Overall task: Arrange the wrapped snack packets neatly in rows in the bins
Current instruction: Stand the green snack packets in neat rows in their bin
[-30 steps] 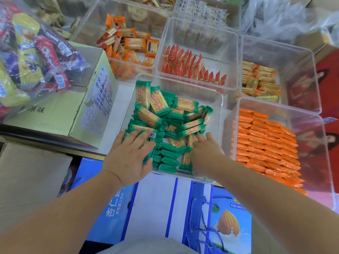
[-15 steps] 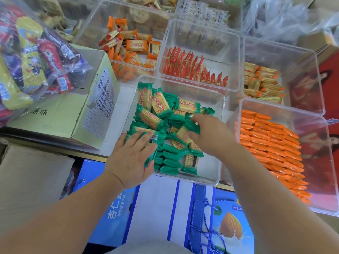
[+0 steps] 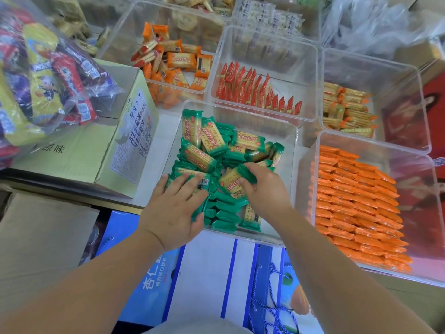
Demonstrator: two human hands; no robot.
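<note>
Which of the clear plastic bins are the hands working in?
The front-centre clear plastic bin, holding jumbled green-wrapped cracker packets, alone has hands in it: left hand presses the pile, right hand pinches one green packet.

Packets (image 3: 212, 145) in middle bin (image 3: 292, 150).

Green packets (image 3: 209, 143): green ends, tan cracker print, red-orange lettering. Bins (image 3: 292, 145) clear. Orange packets (image 3: 356, 201) plain orange. Red packets (image 3: 252, 90) solid red. Box (image 3: 79, 153) pale yellow-green, black text. Cartons (image 3: 204, 273) blue-white striped.
</note>
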